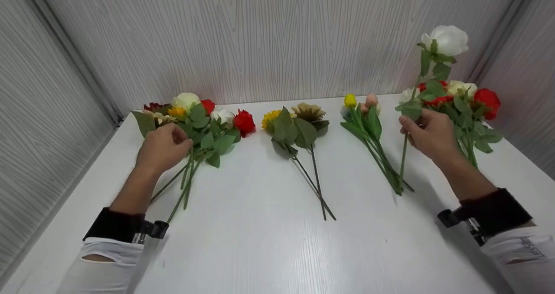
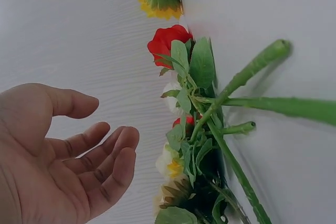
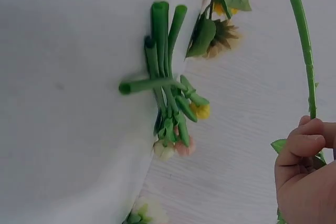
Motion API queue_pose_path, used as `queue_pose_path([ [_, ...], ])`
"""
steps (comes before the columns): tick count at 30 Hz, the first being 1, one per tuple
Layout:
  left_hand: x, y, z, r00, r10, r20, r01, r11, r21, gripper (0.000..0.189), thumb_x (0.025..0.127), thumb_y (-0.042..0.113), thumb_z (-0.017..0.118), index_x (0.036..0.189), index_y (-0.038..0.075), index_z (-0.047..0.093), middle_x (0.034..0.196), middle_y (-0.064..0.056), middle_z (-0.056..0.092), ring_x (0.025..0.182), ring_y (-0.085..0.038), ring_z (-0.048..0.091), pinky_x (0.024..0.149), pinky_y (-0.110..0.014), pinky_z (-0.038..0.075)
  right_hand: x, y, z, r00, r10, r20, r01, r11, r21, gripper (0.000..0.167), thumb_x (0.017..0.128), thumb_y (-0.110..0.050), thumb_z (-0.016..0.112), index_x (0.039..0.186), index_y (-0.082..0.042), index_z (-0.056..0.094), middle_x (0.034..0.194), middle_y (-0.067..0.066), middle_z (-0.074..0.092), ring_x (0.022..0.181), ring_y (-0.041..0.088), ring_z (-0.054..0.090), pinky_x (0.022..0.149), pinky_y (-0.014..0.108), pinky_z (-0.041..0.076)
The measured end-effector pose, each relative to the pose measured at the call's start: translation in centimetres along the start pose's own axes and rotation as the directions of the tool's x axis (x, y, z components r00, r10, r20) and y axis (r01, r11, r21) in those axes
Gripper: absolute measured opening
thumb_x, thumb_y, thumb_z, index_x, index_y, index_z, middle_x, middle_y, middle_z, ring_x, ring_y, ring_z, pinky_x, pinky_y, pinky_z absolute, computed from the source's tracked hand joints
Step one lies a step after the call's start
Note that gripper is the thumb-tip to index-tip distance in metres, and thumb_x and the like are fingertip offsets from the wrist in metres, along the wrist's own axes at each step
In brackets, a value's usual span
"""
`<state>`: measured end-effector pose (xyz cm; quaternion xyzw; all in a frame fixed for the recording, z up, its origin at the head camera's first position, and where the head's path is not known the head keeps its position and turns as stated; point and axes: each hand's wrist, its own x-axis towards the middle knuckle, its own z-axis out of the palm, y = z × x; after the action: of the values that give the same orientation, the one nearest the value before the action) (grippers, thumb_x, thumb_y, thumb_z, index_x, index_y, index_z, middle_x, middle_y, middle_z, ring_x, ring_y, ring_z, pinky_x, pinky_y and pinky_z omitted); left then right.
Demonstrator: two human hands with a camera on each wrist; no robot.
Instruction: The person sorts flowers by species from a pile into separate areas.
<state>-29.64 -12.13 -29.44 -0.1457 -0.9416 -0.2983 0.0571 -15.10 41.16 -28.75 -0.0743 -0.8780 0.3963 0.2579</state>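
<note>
My right hand [image 1: 431, 133] pinches the green stem of a white rose [image 1: 448, 40] and holds it upright, its bloom high against the back panel. In the right wrist view the lower stem [image 3: 304, 45] sticks out past the curled fingers. My left hand [image 1: 164, 148] hovers over the left bunch of flowers [image 1: 208, 129], which has red, white, cream and yellow blooms. The left wrist view shows that hand [image 2: 79, 156] with loosely bent fingers and nothing in them, apart from the stems [image 2: 247, 72].
A sunflower [image 1: 271, 119] and a tan flower [image 1: 308, 111] lie crossed mid-table. Right of them is a tulip bunch [image 1: 368, 125]. Beyond my right hand lies a bunch with red roses [image 1: 488, 102] and pale ones. Wood-grain panels [image 1: 277, 42] wall the white table [image 1: 260, 242] at back and sides.
</note>
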Motion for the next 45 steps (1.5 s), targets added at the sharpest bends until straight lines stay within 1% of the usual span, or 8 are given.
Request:
queue_pose_path([
  [10,0.5,-1.2,0.0,0.992,-0.016,0.126,-0.001,0.991,0.134,0.031,0.101,0.021,0.05,0.116,-0.004,0.061,0.111,-0.025,0.063,0.098,-0.038,0.061,0.077,-0.05,0.049,1.6,3.0,-4.1,0.971,0.201,-0.128,-0.222,0.96,-0.173,0.053,0.097,-0.049,0.057,0.111,0.001,0.068,0.07,-0.022,0.057,0.091,0.017,0.048,0.066,0.01,0.044],
  [17,0.6,-1.4,0.3,0.965,-0.015,0.262,-0.034,0.983,0.181,0.033,0.1,0.021,0.052,0.118,-0.005,0.061,0.115,-0.027,0.063,0.101,-0.04,0.062,0.08,-0.051,0.051,2.0,5.3,-6.5,0.976,0.163,-0.147,-0.195,0.951,-0.24,0.049,0.099,-0.041,0.056,0.108,0.005,0.07,0.061,-0.031,0.051,0.074,0.001,0.051,0.057,0.013,0.044],
  [21,0.8,-1.5,0.4,0.944,-0.013,0.329,-0.05,0.982,0.181,0.035,0.101,0.022,0.054,0.119,-0.006,0.061,0.116,-0.028,0.063,0.101,-0.039,0.062,0.079,-0.05,0.052,2.0,6.4,-7.2,0.98,0.153,-0.126,-0.185,0.936,-0.3,0.048,0.099,-0.039,0.055,0.107,0.006,0.071,0.067,-0.019,0.059,0.067,-0.002,0.05,0.054,0.016,0.043],
  [28,1.0,-3.2,-1.5,0.965,-0.051,0.256,-0.007,0.975,0.22,0.034,0.099,0.02,0.049,0.117,-0.008,0.06,0.114,-0.029,0.062,0.093,-0.038,0.061,0.07,-0.046,0.05,2.1,7.3,-7.9,0.99,0.09,-0.11,-0.127,0.908,-0.399,0.042,0.1,-0.031,0.055,0.094,0.008,0.069,0.063,-0.002,0.059,0.059,0.0,0.045,0.051,0.02,0.038],
  [33,1.2,-5.7,-2.8,0.964,-0.114,0.239,0.055,0.969,0.239,0.023,0.097,0.019,0.047,0.082,0.003,0.055,0.071,-0.008,0.051,0.062,-0.021,0.047,0.054,-0.033,0.039,2.2,7.6,-8.3,0.993,0.095,-0.067,-0.115,0.887,-0.446,0.033,0.098,-0.022,0.053,0.082,0.005,0.063,0.056,-0.006,0.052,0.059,0.009,0.046,0.054,0.028,0.038],
  [37,1.1,-7.3,-3.4,0.954,-0.157,0.255,0.092,0.964,0.248,0.025,0.096,0.021,0.048,0.074,0.008,0.047,0.066,-0.004,0.044,0.06,-0.02,0.045,0.052,-0.032,0.038,2.3,8.0,-8.6,0.99,0.142,-0.019,-0.134,0.868,-0.478,0.029,0.096,-0.018,0.051,0.072,-0.001,0.054,0.061,0.005,0.055,0.064,0.02,0.05,0.056,0.03,0.039],
  [40,1.0,-8.2,-3.7,0.941,-0.187,0.283,0.114,0.96,0.256,0.025,0.095,0.023,0.049,0.084,0.001,0.052,0.075,-0.013,0.053,0.064,-0.024,0.054,0.053,-0.034,0.044,2.2,8.3,-8.8,0.986,0.166,0.016,-0.137,0.859,-0.493,0.026,0.094,-0.016,0.048,0.081,0.005,0.056,0.073,0.02,0.06,0.073,0.033,0.055,0.059,0.032,0.041],
  [45,1.0,-9.1,-3.7,0.909,-0.244,0.338,0.148,0.947,0.286,0.03,0.093,0.022,0.05,0.092,-0.008,0.055,0.08,-0.021,0.059,0.064,-0.027,0.059,0.053,-0.035,0.047,2.0,8.7,-9.3,0.969,0.228,0.092,-0.147,0.837,-0.527,0.053,0.095,-0.02,0.043,0.132,0.018,0.047,0.119,0.042,0.054,0.105,0.056,0.052,0.082,0.055,0.049],
])
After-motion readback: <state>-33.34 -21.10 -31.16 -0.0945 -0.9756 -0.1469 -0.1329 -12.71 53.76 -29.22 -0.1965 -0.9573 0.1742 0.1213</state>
